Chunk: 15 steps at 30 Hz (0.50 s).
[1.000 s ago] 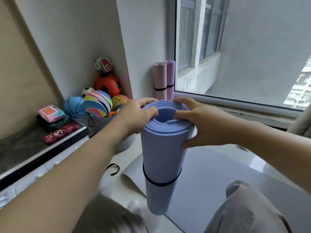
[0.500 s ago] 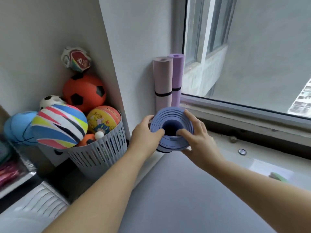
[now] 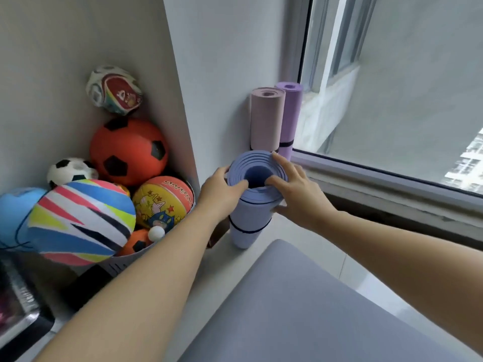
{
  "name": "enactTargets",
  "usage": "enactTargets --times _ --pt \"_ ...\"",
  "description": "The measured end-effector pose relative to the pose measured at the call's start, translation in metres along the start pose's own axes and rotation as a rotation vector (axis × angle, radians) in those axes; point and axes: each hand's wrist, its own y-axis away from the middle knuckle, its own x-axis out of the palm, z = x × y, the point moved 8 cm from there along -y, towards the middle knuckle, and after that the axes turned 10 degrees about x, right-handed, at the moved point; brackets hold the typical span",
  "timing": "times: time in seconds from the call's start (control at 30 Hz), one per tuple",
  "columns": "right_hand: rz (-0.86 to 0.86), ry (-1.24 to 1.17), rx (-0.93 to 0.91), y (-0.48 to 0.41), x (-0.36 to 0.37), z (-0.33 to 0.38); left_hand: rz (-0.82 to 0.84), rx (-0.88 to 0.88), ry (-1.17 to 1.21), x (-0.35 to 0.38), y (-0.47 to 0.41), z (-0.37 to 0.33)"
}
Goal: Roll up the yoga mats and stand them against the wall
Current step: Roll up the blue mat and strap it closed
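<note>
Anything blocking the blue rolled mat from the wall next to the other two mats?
Nothing visible. The left hand and right hand grip the blue rolled mat upright at its top, just in front of the pink mat and purple mat at the wall. The ball basket sits to its left, clear of the path.

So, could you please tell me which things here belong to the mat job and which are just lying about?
Job: blue rolled mat, gripped by left hand and right hand; pink rolled mat; purple rolled mat; unrolled grey mat; wall.
Lying about: white basket; orange football; striped ball; cartoon basketball.
</note>
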Motion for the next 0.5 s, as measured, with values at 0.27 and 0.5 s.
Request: enactTargets --times 0.27,0.5 --pt "0.034 0.026 0.016 -0.102 0.018 -0.02 -0.175 0.032 0.045 -0.002 -0.091 0.016" --pt "0.106 -0.01 0.043 -0.201 0.026 -0.051 -0.167 0.088 -0.08 -0.004 -0.185 -0.005"
